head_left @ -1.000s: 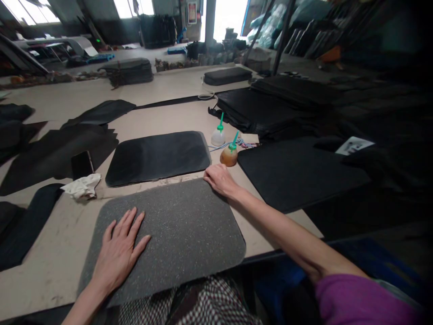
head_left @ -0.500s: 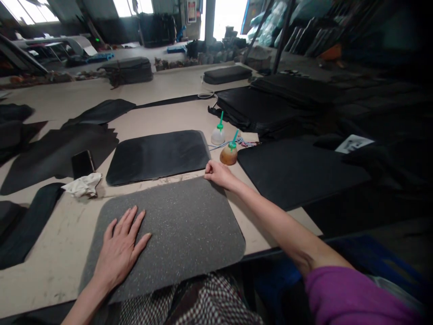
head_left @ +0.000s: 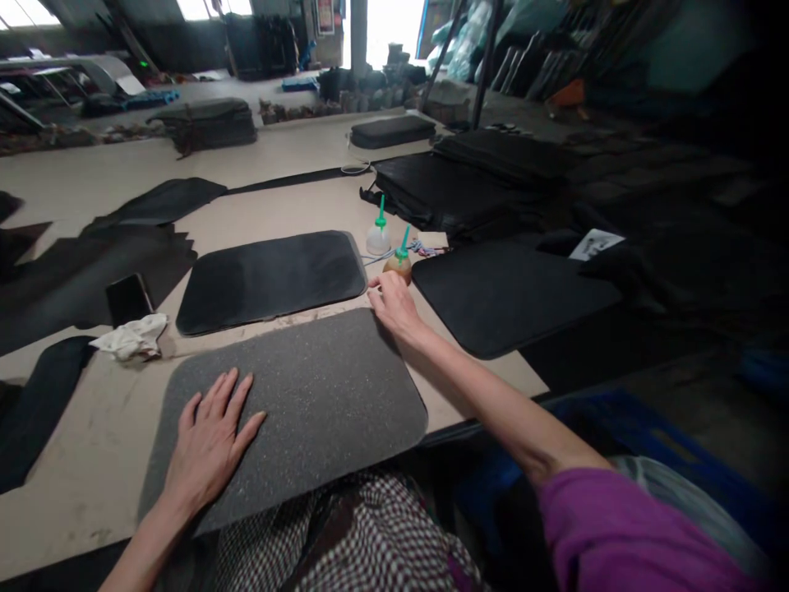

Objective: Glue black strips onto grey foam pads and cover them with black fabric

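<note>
While your left hand [head_left: 208, 440] lies splayed on the lower-center mat [head_left: 326, 403], your right hand [head_left: 393, 306] curls halfway. Both look empty.

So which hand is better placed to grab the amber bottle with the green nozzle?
Probably the right hand: it's right by the amber bottle, while the left hand lies flat on the speckled grey mat, farther away.

Place: a workshop
Desk [head_left: 289, 211]: broad, spread with dark sheets [head_left: 518, 288]
Stacks [head_left: 393, 131]: flat, dark, further back
Squeeze bottles [head_left: 378, 240]: two, with green spouts [head_left: 405, 239]
</note>
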{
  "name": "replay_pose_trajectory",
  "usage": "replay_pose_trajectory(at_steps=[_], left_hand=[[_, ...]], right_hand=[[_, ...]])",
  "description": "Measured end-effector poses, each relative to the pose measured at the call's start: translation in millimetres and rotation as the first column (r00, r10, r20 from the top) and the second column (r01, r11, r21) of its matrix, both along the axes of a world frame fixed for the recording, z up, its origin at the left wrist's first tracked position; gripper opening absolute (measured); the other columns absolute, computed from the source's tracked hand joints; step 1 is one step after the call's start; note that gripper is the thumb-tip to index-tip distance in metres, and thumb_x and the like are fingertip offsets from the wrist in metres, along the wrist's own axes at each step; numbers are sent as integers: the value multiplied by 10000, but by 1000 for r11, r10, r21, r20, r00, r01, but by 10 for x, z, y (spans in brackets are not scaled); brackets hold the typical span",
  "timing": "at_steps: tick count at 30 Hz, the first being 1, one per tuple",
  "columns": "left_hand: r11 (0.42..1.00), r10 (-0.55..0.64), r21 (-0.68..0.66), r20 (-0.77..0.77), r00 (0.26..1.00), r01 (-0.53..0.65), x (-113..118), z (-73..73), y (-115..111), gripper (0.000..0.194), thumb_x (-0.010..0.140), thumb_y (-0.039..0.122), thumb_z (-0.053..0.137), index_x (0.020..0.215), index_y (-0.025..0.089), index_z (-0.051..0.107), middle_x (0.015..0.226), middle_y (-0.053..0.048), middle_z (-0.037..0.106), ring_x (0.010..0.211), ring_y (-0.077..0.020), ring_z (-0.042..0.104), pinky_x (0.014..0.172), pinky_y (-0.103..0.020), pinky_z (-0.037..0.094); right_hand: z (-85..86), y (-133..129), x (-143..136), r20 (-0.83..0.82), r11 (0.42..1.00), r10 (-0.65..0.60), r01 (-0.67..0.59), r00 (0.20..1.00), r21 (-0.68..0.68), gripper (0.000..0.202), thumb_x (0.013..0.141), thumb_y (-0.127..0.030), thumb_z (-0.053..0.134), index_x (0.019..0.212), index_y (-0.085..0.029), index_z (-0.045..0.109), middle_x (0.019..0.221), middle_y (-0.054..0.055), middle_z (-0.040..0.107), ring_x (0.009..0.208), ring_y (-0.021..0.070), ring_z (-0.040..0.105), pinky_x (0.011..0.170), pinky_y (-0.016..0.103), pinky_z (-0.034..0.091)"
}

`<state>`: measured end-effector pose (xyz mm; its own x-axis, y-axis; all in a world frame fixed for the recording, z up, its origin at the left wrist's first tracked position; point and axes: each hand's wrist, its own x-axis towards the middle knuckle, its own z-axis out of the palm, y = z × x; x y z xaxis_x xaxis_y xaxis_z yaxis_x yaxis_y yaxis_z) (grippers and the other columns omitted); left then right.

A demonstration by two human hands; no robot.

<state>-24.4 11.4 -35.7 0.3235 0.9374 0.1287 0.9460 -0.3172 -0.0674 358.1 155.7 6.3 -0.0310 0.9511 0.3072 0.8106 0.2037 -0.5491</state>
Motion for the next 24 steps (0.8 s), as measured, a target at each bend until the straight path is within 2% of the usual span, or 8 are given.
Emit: replay_pose_trajectory(at_steps=[3,5,6,8,13,18,21,24], left_hand=[[1000,3,-14,7,1000,-3,6,10,-7,691,1035,571,258,1590,178,377,1696,-128,269,1558,-300,253,1241,-534,190],[1000,11,-29,13,1000,-10,14,25,-14,705,1035,577,236,1592,165,370,1700,-132,256,1564,-297,234,1245,-533,178],[999,15,-37,17,1000,-14,19,33,-16,709,1035,578,229,1593,162,367,1703,-132,247,1568,-294,223,1248,-531,173],[998,22,-55,19,1000,-21,32,51,-20,711,1035,577,222,1597,163,356,1708,-129,231,1574,-290,204,1253,-524,164],[997,30,-65,11,999,-29,58,91,-39,699,1041,565,222,1601,165,345,1706,-130,237,1574,-286,206,1255,-524,164],[999,13,-33,12,1000,-13,40,60,-34,708,1033,580,235,1597,170,358,1698,-132,263,1565,-296,233,1248,-528,181],[1000,9,-13,4,1000,-8,15,19,-24,696,1037,571,242,1598,178,358,1697,-128,266,1564,-296,239,1245,-531,183],[1000,9,1,-1,1000,-9,-6,-12,-17,674,1039,555,266,1599,192,361,1697,-125,269,1567,-286,240,1242,-519,196]], right_hand=[[3,-549,-91,109,942,313,-323,943,90,294,1038,-304,483,1260,-160,613,1344,150,613,1272,272,531,1099,446,408],[-43,-865,-139,254,798,566,-599,784,69,420,1058,-421,501,1378,-156,564,1494,148,534,1412,272,443,1169,467,345],[-71,-980,-151,310,736,636,-676,706,30,497,1054,-473,508,1436,-155,525,1555,146,478,1471,273,379,1203,477,298],[-125,-1121,-148,357,709,674,-702,647,-67,620,1032,-550,528,1526,-184,442,1624,123,388,1534,262,279,1248,480,210],[-200,-1215,-67,339,810,577,-573,743,-125,687,1003,-581,567,1582,-261,382,1656,96,328,1549,277,252,1265,521,151],[-244,-1216,115,236,920,385,-393,892,-14,454,1056,-385,507,1467,-194,523,1569,138,465,1483,281,379,1231,502,260],[-242,-971,307,10,994,106,-106,994,13,334,1033,-302,488,1327,-174,582,1397,153,595,1300,262,556,1115,417,415],[-192,-498,465,-127,988,-148,151,981,17,398,975,-295,523,1335,-125,502,1348,200,560,1185,264,599,1002,380,484]])
